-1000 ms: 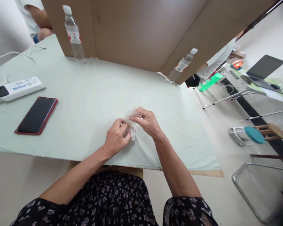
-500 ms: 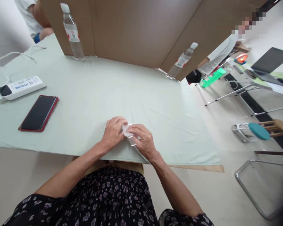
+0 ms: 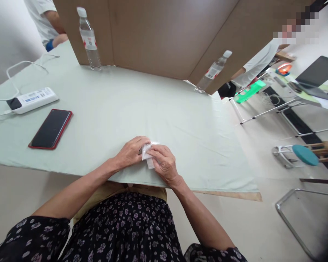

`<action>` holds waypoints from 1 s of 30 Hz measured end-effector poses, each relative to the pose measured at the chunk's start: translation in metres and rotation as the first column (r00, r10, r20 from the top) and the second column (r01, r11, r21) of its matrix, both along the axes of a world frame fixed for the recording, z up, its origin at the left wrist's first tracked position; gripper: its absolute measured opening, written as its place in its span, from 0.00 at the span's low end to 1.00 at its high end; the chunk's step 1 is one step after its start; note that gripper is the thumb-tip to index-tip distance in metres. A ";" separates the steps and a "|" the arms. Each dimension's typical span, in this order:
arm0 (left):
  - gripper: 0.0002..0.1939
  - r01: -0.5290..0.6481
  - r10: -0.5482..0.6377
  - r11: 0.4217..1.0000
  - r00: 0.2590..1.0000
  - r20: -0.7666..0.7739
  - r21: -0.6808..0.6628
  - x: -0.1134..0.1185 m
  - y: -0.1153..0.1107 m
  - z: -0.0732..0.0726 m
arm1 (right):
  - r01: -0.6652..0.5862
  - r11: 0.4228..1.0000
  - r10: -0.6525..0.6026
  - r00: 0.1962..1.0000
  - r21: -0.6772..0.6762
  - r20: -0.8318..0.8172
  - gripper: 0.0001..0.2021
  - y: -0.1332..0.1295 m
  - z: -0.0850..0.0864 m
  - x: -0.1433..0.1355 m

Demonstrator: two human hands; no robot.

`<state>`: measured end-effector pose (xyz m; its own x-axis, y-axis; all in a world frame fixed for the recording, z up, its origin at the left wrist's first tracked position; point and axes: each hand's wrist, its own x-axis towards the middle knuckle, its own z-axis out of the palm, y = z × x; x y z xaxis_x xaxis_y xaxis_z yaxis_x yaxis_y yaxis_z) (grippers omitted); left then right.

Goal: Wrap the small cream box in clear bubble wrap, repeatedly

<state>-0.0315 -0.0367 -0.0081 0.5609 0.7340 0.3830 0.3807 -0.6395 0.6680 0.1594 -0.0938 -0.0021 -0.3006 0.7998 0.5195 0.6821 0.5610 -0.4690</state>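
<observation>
Near the table's front edge, my left hand (image 3: 131, 151) grips one side of a small whitish, partly clear wrapper (image 3: 145, 152). Its fingers are curled, and something dark shows between them, too small to make out. My right hand (image 3: 164, 162) pinches the other side of the wrapper, the fingers lying over it. A clear flap of the wrapper hangs down below the fingertips. Both hands are close together, just above the pale green tablecloth (image 3: 112, 109).
A phone (image 3: 50, 128) in a red case and a white power strip (image 3: 34, 100) with cables lie at the left. Two water bottles (image 3: 91, 43) (image 3: 213, 71) stand before a brown cardboard screen (image 3: 155, 36). A teal stool (image 3: 305, 155) is at the right; people sit beyond the screen.
The view has shifted slightly, so the table items appear further right. The white part of the wrapper looks more spread out between my hands, which keep their hold on it.
</observation>
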 end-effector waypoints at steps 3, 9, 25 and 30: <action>0.17 -0.053 0.057 0.989 0.998 0.024 -0.139 0.005 0.006 0.009 | -0.048 0.998 0.047 0.999 -0.041 -0.008 0.15 0.008 0.003 0.008; 0.10 -0.333 0.264 0.872 0.937 -0.228 -0.357 0.020 0.032 0.031 | -0.179 0.956 0.156 0.981 -0.232 -0.113 0.22 0.067 0.006 0.025; 0.31 0.179 0.120 0.680 0.930 0.349 -0.711 0.004 0.059 0.025 | -0.239 0.861 -0.075 0.814 -0.449 -0.576 0.47 0.111 -0.022 0.015; 0.30 0.146 0.155 0.633 0.938 0.309 -0.760 0.005 0.057 0.030 | -0.223 0.836 -0.097 0.839 -0.501 -0.535 0.46 0.101 -0.020 0.017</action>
<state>-0.0267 0.0207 0.0220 0.5137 0.8418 -0.1659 0.0542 0.1612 0.9854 0.1765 0.0072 -0.0219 -0.1731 0.9784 0.1132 0.2148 0.1497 -0.9651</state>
